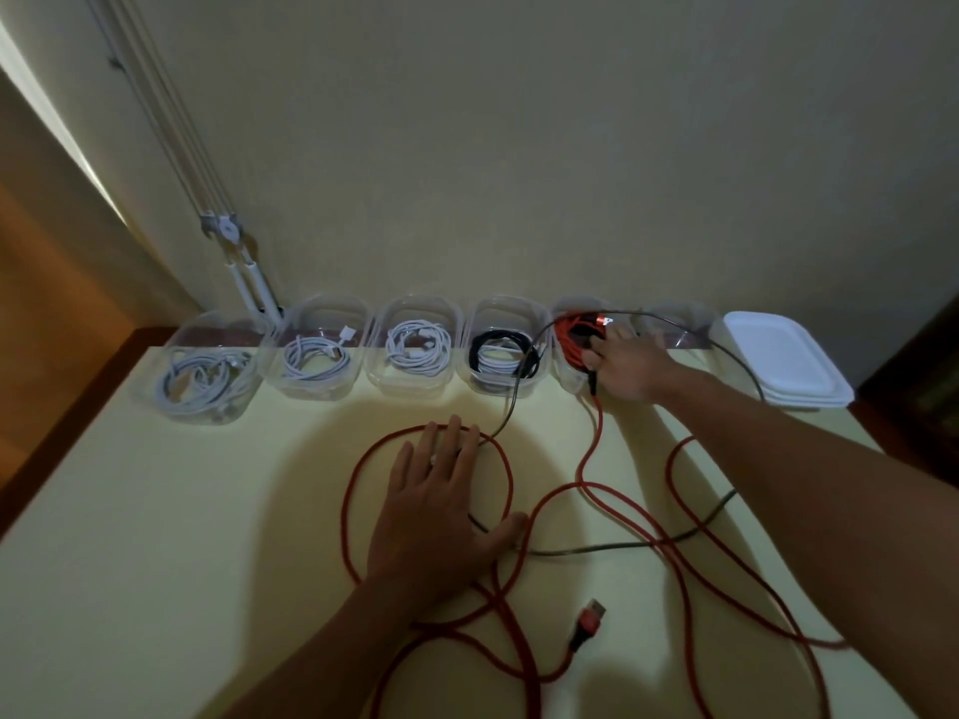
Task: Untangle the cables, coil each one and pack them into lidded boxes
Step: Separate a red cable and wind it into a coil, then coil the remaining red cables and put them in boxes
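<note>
Our red cable (591, 438) sprawls uncoiled, crossed by a grey cable (597, 551). Our left hand (441, 511) lies flat on a loop. Our right hand (622, 363), fingers spread, presses red coils into the fifth box (565, 376). Left of it, four boxes (410, 350) hold coils; to its right, the lids (783, 360) are still stacked.

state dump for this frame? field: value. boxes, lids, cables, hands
boxes: six clear plastic boxes in a row by the wall, unlidded
packed: four leftmost hold coiled cables
lids: white lids stacked at right end
left hand: flat on loop of red braided cable on yellow table
right hand: fingers on red coil in fifth box
loose: thin dark cable crosses the red one
</note>
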Demonstrator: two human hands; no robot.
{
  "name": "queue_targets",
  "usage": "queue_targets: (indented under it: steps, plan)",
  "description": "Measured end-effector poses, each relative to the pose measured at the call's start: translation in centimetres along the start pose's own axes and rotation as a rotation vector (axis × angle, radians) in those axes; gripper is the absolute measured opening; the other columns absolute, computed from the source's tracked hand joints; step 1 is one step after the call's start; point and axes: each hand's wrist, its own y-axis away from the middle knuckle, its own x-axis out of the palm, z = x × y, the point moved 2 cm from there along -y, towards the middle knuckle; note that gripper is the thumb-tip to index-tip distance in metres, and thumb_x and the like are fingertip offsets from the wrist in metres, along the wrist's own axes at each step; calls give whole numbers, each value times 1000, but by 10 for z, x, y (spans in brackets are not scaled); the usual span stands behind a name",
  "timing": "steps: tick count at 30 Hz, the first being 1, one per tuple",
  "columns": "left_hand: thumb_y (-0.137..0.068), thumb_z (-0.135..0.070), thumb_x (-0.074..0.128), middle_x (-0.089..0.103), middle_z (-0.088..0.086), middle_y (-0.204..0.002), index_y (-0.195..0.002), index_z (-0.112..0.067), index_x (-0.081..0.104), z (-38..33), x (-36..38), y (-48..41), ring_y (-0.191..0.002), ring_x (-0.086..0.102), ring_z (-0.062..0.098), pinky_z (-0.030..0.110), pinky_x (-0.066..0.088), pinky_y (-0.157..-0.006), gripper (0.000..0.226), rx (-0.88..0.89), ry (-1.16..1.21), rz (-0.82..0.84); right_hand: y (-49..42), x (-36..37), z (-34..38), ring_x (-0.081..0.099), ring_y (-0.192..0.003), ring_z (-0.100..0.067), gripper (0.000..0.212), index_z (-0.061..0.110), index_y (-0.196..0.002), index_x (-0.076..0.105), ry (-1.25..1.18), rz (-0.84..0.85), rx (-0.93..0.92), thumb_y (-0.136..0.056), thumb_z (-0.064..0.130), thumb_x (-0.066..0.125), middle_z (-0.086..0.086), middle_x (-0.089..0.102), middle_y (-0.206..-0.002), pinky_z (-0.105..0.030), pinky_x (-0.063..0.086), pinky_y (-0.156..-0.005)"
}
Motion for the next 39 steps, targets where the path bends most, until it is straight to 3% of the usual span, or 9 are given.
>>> queue_targets:
  steps: [5, 8, 11, 13, 19, 26, 33, 36, 39]
  plan:
    - [-81, -85, 31, -1, -1, -168, -161, -23, 7, 2, -1, -1, -154, -4, 16, 42, 4, -125, 104, -11, -4, 3, 31, -7, 0, 63, -98, -33, 29, 17, -119, 72, -322, -546, -29, -98, 24, 52, -13, 74, -107, -50, 46, -99]
    - [-80, -86, 31, -1, -1, -168, -161, -21, 5, 1, 0, -2, -154, -4, 13, 41, 2, -125, 107, -5, 0, 6, 58, -6, 25, 59, -99, -28, 31, 22, -118, 71, -223, -756, -190, -90, 17, 59, -2, 73, -114, -45, 44, -93]
    - [-80, -87, 28, -2, -3, -168, -161, -22, 3, 2, 1, -3, -154, -6, 10, 41, -1, -125, 107, 1, -9, 33, 67, 11, 57, 47, -127, -32, 53, 27, -138, 58, 75, -687, -471, -87, 16, 61, -6, 51, -150, -50, 37, -102]
    - [-79, -88, 27, -1, -6, -168, -161, -22, 2, 3, 1, -3, -153, -7, 9, 42, -2, -125, 107, 10, -14, 46, 63, 20, 68, 41, -139, -36, 55, 27, -140, 55, 214, -630, -532, -87, 14, 64, -11, 42, -156, -54, 34, -107]
    - [-77, -86, 39, 4, -10, -167, -161, -20, 5, 2, -1, -12, -153, -3, 6, 43, 5, -125, 111, 137, 47, 71, 62, 13, 64, 52, -129, -36, 45, 21, -122, 68, 325, -733, -591, -79, 13, 77, -9, 59, -140, -49, 29, -100]
    - [-75, -50, 67, 19, 3, -166, -158, -10, 21, 4, -16, -19, -154, 12, 18, 47, 22, -122, 102, 371, 92, -150, 81, -14, 50, 62, -113, -32, 23, 19, -101, 76, 384, -930, -754, -95, 10, 56, -2, 72, -115, -45, 38, -95]
    - [-90, -23, 53, 34, 10, -160, -152, -10, 36, 22, -21, -24, -147, 32, 28, 51, 33, -116, 65, 461, -83, -292, 112, -70, 25, 63, -112, -30, 19, 21, -108, 72, 350, -1090, -721, -98, 11, 59, 4, 74, -112, -47, 37, -97]
    - [-98, -25, 46, 51, 8, -147, -141, -15, 54, 18, -23, -27, -138, 45, 29, 49, 36, -113, 45, 361, -72, -339, 127, -86, 20, 59, -105, -30, 24, 20, -112, 71, 427, -1067, -746, -98, 11, 55, 2, 73, -111, -46, 35, -95]
    - [-100, -47, 34, 73, -1, -103, -112, -26, 68, -22, -62, -32, -95, 66, 16, 39, 52, -82, 42, -24, 496, -237, 139, -93, 23, 48, -100, -26, 29, 22, -121, 66, 531, -1003, -767, -96, 11, 56, 0, 69, -111, -45, 34, -91]
